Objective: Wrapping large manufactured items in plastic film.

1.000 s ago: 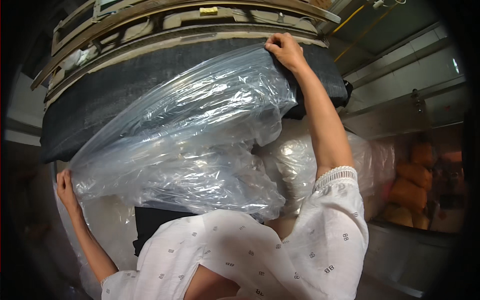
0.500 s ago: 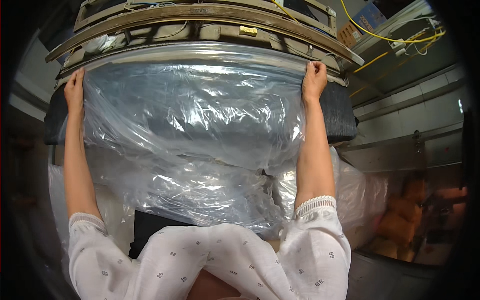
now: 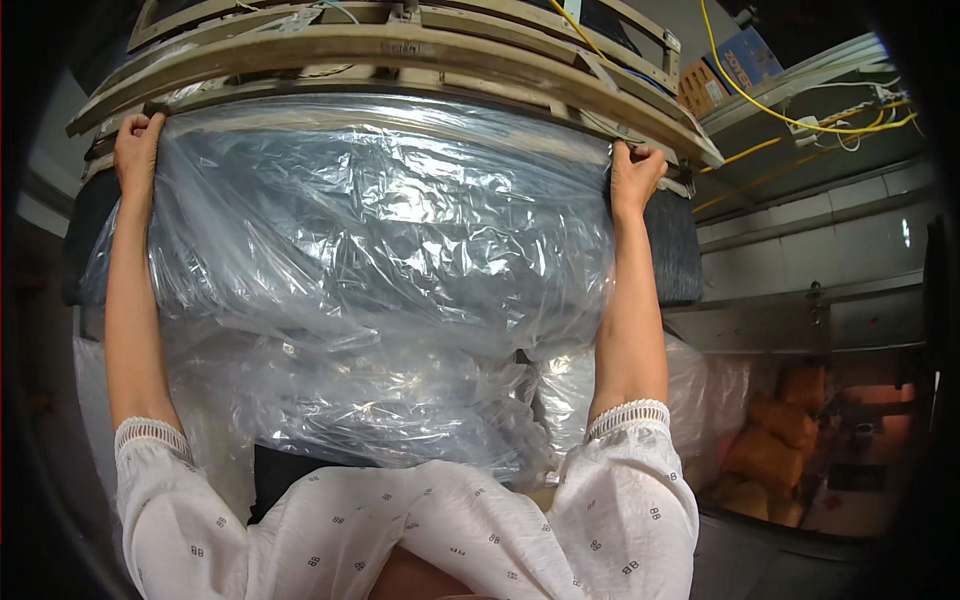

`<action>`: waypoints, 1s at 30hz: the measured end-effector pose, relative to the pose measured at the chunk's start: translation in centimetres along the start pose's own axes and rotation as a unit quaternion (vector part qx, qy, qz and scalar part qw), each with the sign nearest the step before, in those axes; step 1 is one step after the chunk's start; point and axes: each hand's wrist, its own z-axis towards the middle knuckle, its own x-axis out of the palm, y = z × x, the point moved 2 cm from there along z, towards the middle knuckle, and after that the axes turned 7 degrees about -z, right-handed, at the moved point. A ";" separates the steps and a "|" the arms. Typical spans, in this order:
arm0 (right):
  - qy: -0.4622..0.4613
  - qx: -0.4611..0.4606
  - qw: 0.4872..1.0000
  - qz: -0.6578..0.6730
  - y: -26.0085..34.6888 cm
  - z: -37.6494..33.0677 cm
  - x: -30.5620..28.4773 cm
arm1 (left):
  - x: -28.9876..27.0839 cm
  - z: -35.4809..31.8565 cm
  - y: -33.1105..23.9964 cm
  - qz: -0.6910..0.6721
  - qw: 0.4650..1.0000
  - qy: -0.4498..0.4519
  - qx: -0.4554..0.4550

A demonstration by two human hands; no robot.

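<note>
A wide sheet of clear plastic film is spread between my two hands, wrinkled and shiny, over a dark padded surface. My left hand pinches the film's far left corner. At the far right corner my right hand grips the film between thumb and fingers. The film's far edge lies along a machine's dark bar. Its near part hangs down toward my lap, onto more loose crumpled plastic.
Beyond the film runs a long wooden beam of the machine frame. Yellow cables and white plugs hang at the far right, near a blue box. Orange bundles lie low on the right. Black cloth lies near my lap.
Both hands have spread a little farther apart, the left moving outward and away from me. The film's far edge now sits closer to the bar, and the wooden beam appears nearer.
</note>
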 end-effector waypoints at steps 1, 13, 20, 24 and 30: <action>-0.002 0.008 1.000 -0.006 0.0 0.0 0.0 | 0.0 0.0 0.3 0.000 1.000 0.000 -0.003; -0.021 0.071 0.993 0.095 -0.6 0.7 -0.3 | -2.2 -0.4 0.6 0.130 0.990 0.045 0.028; 0.139 0.080 0.963 0.217 -2.1 -1.3 -2.1 | -7.3 -3.4 0.2 -0.131 0.991 -0.007 0.025; 0.257 0.113 0.924 0.261 1.2 -7.0 -8.1 | -9.9 -12.2 -5.4 -0.059 0.997 0.041 0.029; 0.307 -0.209 0.900 0.227 3.6 -19.0 -15.3 | -13.5 -25.8 -0.9 -0.080 0.996 0.020 -0.044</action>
